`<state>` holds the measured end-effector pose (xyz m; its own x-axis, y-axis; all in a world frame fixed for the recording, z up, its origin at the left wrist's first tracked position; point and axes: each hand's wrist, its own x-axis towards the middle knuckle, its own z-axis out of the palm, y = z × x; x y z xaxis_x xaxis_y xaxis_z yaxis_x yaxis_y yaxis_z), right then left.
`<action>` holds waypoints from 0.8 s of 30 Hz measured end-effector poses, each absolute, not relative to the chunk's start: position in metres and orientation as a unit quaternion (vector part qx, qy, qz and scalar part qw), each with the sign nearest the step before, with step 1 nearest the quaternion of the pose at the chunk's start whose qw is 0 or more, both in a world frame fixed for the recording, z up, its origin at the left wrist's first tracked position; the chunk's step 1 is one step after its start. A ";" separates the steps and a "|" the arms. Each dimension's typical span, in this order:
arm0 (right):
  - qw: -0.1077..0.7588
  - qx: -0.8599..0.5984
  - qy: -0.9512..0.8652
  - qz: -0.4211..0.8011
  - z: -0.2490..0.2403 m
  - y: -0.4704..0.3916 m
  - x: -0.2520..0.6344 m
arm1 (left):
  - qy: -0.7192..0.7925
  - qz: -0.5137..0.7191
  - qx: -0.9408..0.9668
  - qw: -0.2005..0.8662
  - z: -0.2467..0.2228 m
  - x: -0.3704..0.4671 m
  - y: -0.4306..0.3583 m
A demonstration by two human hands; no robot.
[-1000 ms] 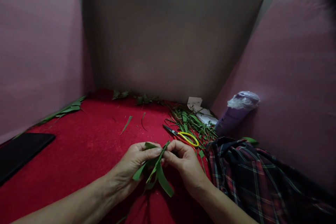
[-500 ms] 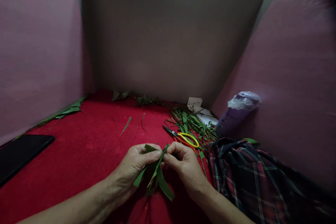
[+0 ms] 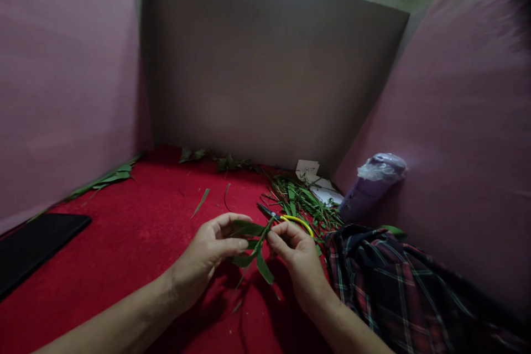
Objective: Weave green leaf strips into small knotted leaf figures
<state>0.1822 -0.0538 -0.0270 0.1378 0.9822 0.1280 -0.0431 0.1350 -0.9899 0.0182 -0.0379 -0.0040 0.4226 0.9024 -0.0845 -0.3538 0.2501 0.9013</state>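
Note:
A sprig of long green leaves (image 3: 264,266) hangs over the red cloth, its strips fanning out from one stem. My right hand (image 3: 296,249) pinches it near the top of the stem, thumb against fingertips. On the other side, my left hand (image 3: 213,243) has its thumb and index finger apart, with leaf strips lying between and just past them. Whether the hidden fingers behind the leaves touch them I cannot tell. Just beyond my right hand lie scissors (image 3: 271,214) with dark blades and a yellow handle loop, partly covered by that hand.
Cut stems and leaves (image 3: 305,199) are heaped at the back right beside white paper (image 3: 307,168). A purple plastic-wrapped bundle (image 3: 371,185) leans on the right wall above a plaid cloth (image 3: 385,282). A black flat object (image 3: 41,249) lies left; leaf scraps (image 3: 201,203) dot the red cloth (image 3: 136,232).
My left thumb and index finger have spread apart, loosening from the stem. The sprig has moved slightly up and right, staying in my right hand. The view has shifted a little.

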 end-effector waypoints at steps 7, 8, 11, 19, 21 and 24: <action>0.569 -0.493 -0.491 0.438 -0.027 -0.054 0.182 | 0.353 0.492 0.477 0.638 -0.005 0.017 -0.029; 0.573 -0.498 -0.494 0.423 -0.026 -0.053 0.183 | 0.353 0.492 0.483 0.633 -0.004 0.017 -0.028; 0.567 -0.501 -0.540 0.368 -0.020 -0.053 0.190 | 0.350 0.464 0.504 0.639 -0.002 0.017 -0.028; 0.377 -0.514 -0.654 0.408 -0.007 -0.062 0.191 | 0.293 0.411 0.541 0.673 -0.014 0.019 -0.028; 0.368 -0.520 -0.651 0.412 -0.008 -0.063 0.189 | 0.301 0.416 0.550 0.658 -0.015 0.019 -0.028; 0.392 -0.514 -0.650 0.400 -0.011 -0.061 0.188 | 0.349 0.458 0.562 0.594 -0.013 0.017 -0.026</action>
<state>0.1880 -0.0612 -0.0113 -0.1640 0.9816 0.0981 0.3548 0.1515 -0.9226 0.0169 -0.0265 -0.0131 0.3358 0.9366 0.1004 -0.1516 -0.0514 0.9871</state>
